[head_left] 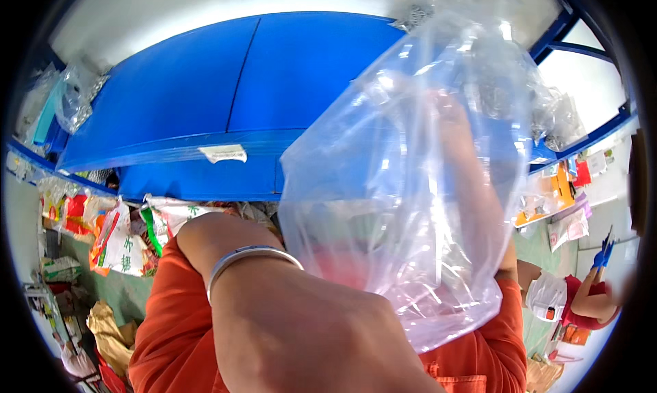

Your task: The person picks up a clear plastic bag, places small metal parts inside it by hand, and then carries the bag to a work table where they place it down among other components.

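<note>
At the blue-panelled surface, a clear plastic bag stood upright in front of me, over the right part of the panels, wide at mid-height and gathered into creases near its top. My right hand was raised near the upper part, seen only through film; the forearm ran up along the bag, which probably accounts for its hanging tall rather than slumping. Could not tell whether that arm was inside the bag or behind it. Right fingers blurred by glare: spread or pinching, not determined. My left hand, silver bracelet at the wrist, crossed low before my body, its back toward the view and near the bag's lower edge, presumably so placed to steady the bottom. Left fingers were hidden or cut off by the lower border; grip unknown. Contents of the bag: none identified; the red tint low down was possibly my clothing showing through. Printed sacks lay beyond my left elbow, partly covered by it.
</note>
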Demonstrator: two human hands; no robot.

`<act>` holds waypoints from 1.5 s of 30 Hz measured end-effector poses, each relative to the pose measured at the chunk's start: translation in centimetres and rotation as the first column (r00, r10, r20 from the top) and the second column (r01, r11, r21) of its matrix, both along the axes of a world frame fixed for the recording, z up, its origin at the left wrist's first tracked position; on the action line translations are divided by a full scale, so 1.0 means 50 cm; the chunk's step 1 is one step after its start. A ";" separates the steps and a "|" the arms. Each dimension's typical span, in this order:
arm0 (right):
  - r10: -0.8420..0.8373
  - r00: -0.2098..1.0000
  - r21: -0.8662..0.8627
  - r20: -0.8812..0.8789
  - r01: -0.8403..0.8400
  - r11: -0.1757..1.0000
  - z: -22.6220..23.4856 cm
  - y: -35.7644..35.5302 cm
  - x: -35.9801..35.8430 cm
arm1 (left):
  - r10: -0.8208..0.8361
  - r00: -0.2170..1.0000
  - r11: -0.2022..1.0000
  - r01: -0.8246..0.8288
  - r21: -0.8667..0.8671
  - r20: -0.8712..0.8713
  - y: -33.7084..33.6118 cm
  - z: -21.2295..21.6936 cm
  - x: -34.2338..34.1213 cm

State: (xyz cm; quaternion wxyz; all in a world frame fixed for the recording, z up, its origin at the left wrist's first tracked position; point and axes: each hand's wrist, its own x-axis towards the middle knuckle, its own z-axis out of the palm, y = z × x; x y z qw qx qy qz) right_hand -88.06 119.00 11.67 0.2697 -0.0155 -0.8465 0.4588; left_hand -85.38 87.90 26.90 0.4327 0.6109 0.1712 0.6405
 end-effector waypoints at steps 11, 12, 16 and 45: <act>-0.174 0.984 -0.563 -0.027 0.129 0.816 0.084 -0.090 0.170 | 0.402 0.915 0.916 -0.402 0.023 -0.024 -0.011 -0.021 0.028; -0.081 0.992 -0.628 -0.098 0.001 0.778 0.077 -0.096 0.178 | 0.497 0.866 0.867 -0.498 -0.018 -0.053 -0.018 -0.030 0.025; -0.101 0.992 -0.591 -0.072 0.039 0.806 0.063 -0.110 0.228 | 0.626 0.727 0.671 -0.687 -0.279 -0.283 -0.023 -0.061 -0.011; 0.082 0.996 -0.629 0.020 -0.051 0.776 -0.002 -0.114 0.289 | 0.554 0.772 0.435 -0.587 -0.682 -0.312 0.235 -0.263 0.026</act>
